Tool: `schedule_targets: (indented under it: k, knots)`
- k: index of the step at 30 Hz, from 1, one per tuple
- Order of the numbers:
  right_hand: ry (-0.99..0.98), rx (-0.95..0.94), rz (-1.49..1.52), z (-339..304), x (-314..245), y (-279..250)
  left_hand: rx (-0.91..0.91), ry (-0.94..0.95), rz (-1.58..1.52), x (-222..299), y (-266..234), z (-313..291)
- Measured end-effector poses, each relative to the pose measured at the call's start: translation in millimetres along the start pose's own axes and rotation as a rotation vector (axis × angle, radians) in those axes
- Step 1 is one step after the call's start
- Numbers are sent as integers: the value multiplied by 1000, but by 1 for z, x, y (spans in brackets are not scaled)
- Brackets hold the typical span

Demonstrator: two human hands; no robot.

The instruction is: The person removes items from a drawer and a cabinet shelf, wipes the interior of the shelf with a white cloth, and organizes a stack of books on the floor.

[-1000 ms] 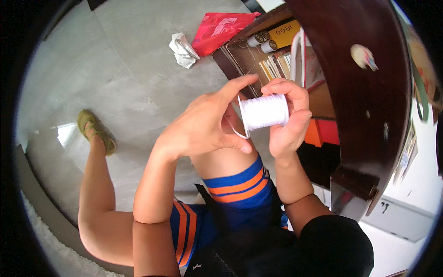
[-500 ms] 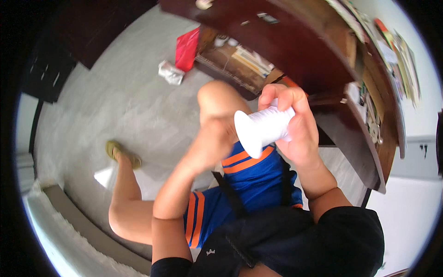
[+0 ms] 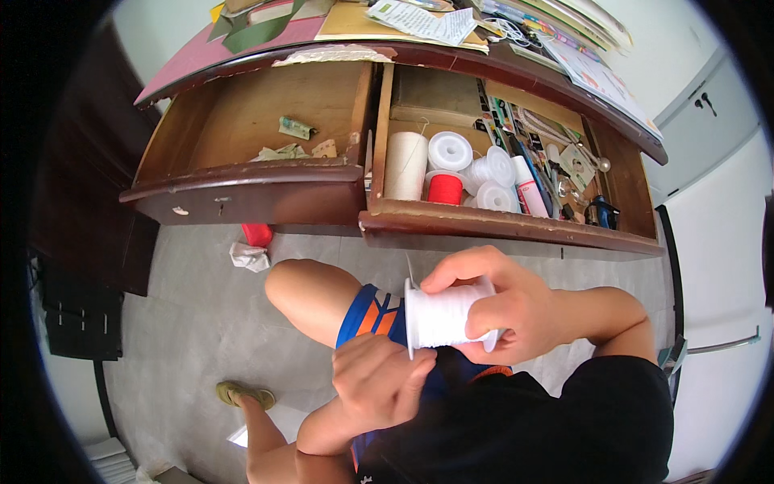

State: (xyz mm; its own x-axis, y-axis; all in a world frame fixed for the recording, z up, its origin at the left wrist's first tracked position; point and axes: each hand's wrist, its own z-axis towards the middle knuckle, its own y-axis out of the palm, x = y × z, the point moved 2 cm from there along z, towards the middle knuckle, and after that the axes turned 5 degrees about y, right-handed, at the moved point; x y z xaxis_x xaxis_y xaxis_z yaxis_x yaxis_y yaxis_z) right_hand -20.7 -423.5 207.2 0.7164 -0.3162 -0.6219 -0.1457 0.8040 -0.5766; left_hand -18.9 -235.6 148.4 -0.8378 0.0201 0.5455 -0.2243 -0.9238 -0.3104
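My right hand (image 3: 528, 319) grips a spool of white thread (image 3: 445, 315), which lies on its side with its flanges facing left and right. Fingers and thumb wrap round its right part. From the left flange a short loose end of thread (image 3: 409, 266) sticks up. Against the lower edge of that flange is my left hand (image 3: 377, 383), its fingers curled closed. Whatever lies inside those fingers is hidden. Beyond my hands, the open right drawer (image 3: 500, 226) holds several white spools (image 3: 450, 151), a red spool (image 3: 445, 189) and a tall cream thread cone (image 3: 406, 165).
Pens (image 3: 532, 165), a white-and-pink tube (image 3: 530, 189) and small tools crowd the drawer's right side. The open left drawer (image 3: 250, 181) has crumpled paper pieces (image 3: 282, 152). Papers (image 3: 423, 20) cover the desktop. A red bag (image 3: 257, 234) and white crumpled paper (image 3: 250, 257) lie on the floor.
My view has swung up toward the desk, so both open drawers now show. The spool has turned from tilted to nearly level. My left hand, blurred before, now rests by its left flange.
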Motion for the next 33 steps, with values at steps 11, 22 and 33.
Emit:
schedule_targets:
  k: [11, 22, 33]
  knots:
    - [295, -49, -966, 12, 81, -129, -27, 32, 215, -18, 24, 20]
    - [767, -151, -610, 40, 148, -116, -78, -170, 216, -49, 12, -28]
    - [734, 97, -553, 23, 152, -120, 52, -208, 164, -66, -21, -61]
